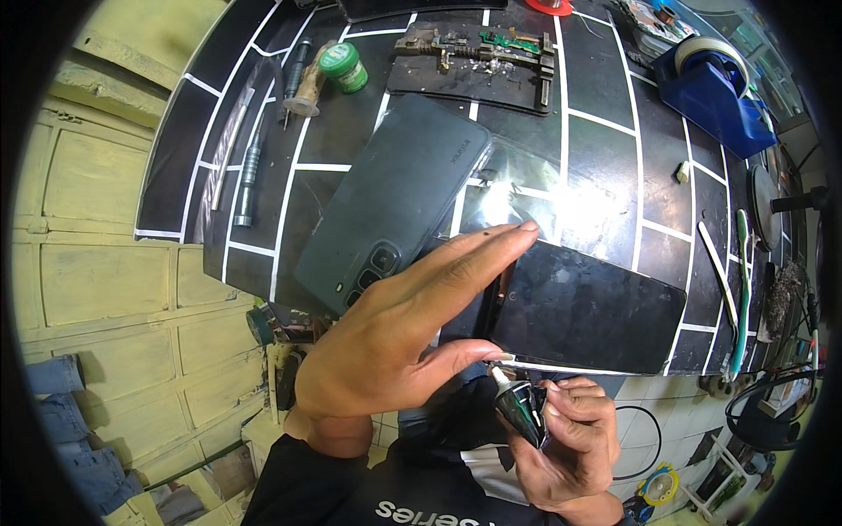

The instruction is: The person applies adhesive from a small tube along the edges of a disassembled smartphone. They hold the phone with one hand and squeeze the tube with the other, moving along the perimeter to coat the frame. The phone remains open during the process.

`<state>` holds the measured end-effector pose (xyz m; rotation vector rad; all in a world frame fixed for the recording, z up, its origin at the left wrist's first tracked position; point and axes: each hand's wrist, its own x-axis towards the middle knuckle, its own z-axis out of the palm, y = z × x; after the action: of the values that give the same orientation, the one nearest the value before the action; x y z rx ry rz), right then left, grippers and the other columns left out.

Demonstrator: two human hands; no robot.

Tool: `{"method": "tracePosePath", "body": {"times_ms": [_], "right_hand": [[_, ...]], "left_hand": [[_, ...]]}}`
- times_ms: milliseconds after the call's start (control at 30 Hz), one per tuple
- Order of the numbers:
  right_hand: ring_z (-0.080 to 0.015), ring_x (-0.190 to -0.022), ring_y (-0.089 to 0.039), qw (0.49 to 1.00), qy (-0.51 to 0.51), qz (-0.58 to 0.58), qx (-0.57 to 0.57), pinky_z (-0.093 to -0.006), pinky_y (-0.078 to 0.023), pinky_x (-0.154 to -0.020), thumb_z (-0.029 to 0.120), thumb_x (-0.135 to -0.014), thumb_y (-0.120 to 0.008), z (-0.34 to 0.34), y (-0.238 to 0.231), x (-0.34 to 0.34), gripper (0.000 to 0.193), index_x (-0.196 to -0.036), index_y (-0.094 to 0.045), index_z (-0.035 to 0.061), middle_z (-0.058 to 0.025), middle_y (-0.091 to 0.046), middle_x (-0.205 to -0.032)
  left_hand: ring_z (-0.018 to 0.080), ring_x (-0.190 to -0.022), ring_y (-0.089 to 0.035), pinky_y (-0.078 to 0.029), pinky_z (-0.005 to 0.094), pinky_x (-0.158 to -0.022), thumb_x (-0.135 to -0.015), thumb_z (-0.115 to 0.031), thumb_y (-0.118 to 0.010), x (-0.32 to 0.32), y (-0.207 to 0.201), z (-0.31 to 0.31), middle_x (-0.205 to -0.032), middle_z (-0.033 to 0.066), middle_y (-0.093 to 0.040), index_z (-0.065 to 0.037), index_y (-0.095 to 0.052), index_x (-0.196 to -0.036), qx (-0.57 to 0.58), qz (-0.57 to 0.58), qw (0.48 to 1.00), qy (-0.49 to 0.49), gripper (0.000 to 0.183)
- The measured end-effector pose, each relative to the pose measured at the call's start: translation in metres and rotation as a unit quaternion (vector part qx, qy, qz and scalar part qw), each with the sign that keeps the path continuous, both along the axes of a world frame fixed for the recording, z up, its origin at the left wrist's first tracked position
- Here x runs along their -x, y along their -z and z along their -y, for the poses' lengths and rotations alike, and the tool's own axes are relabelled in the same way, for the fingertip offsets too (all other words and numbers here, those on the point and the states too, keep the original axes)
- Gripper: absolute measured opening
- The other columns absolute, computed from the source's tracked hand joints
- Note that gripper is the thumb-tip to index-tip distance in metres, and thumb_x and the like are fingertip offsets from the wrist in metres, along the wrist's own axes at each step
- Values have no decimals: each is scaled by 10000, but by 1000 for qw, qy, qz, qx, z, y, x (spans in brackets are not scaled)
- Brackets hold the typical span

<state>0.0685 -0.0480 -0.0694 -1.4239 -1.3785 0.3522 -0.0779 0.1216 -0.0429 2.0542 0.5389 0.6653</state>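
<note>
My left hand (395, 329) reaches across the near edge of the table and grips a phone (588, 309) by its left end. The thumb presses on the near long edge and the fingers lie along the far one. The phone's dark, glossy face is up. Below it, my right hand (570, 438) squeezes a dark glue tube (521, 412) between thumb and fingers. Its pale nozzle points up toward the phone's near edge, close to my left thumb. A dark grey phone back cover (399, 193) with camera rings lies behind my left hand, partly covered by it.
A repair jig (474, 66) holds a green board at the back. Left of it stand a green tub (343, 67) and screwdrivers (249, 180). A blue tape dispenser (710, 96) sits at the far right, with a toothbrush (743, 289) nearer. A clear sheet (517, 180) reflects light.
</note>
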Motion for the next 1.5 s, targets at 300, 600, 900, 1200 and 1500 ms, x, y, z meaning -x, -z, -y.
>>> {"method": "tracePosePath", "body": {"times_ms": [300,600,900,1200,1500], "right_hand": [[-254,-796,-649,1000,2,1,5,-431,-511,-768,-71,-625,-861,2,-2,-1,455,-967,-571,5,-207,-634,-972],[-257,-802,-649,1000,7,5,1,-426,-503,-766,-67,-628,-860,3,-1,-3,442,-964,-584,11,-204,-639,-963],[-274,-829,-660,1000,1,13,5,-429,-498,-772,-66,-627,-851,5,-4,-6,456,-1001,-602,14,-205,-642,-975],[-271,-828,-660,1000,11,16,-3,-426,-499,-773,-81,-618,-845,8,-3,-6,456,-997,-612,15,-199,-640,-981],[-269,-833,-658,1000,11,10,1,-426,-497,-792,-91,-620,-832,12,-3,-8,455,-1006,-614,11,-198,-638,-991]], "left_hand": [[364,-1284,-556,-442,415,-1082,-672,-59,-837,0,1,0,-1373,269,-553,70,-453,-1405,-2,2,1000,-2,837],[372,-1285,-552,-443,429,-1082,-688,-69,-836,0,2,-1,-1368,271,-554,71,-448,-1408,-7,3,1000,3,830],[365,-1299,-531,-441,419,-1079,-728,-84,-810,1,3,-1,-1400,245,-529,57,-419,-1437,10,-7,1000,9,821],[362,-1336,-485,-428,405,-1080,-741,-50,-773,3,5,-1,-1478,194,-472,9,-388,-1479,28,2,999,23,835],[360,-1342,-482,-425,407,-1086,-750,-64,-772,3,5,-2,-1476,192,-476,1,-395,-1476,26,-3,999,20,820]]}}
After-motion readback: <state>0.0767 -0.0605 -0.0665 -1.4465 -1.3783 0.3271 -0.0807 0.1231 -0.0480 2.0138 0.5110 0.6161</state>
